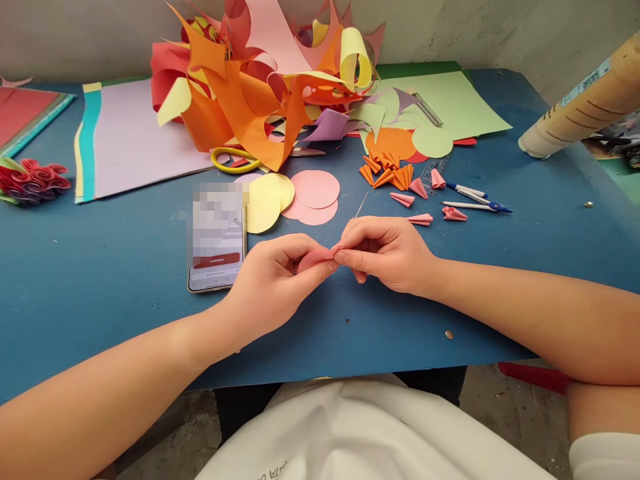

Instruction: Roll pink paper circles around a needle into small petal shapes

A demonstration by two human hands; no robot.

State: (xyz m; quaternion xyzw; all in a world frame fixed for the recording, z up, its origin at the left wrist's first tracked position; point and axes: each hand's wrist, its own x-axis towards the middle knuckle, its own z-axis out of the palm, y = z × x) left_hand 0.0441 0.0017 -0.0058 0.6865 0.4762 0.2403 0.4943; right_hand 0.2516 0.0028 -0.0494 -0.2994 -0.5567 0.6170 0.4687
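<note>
White shirt (370,433) cut off at btm; L hand (280,273) & R hand (393,257) pinching pink paper (313,259), partly hidden.

Shirt (370,427) was white, loose, creased across the front. Small dark lettering (273,472) sat low on it, partly out of view. Right sleeve (605,457) was white, short, ended above the elbow with a plain hem. Left hand (285,280), right hand (390,253) and both forearms (505,297) were bare.
</note>
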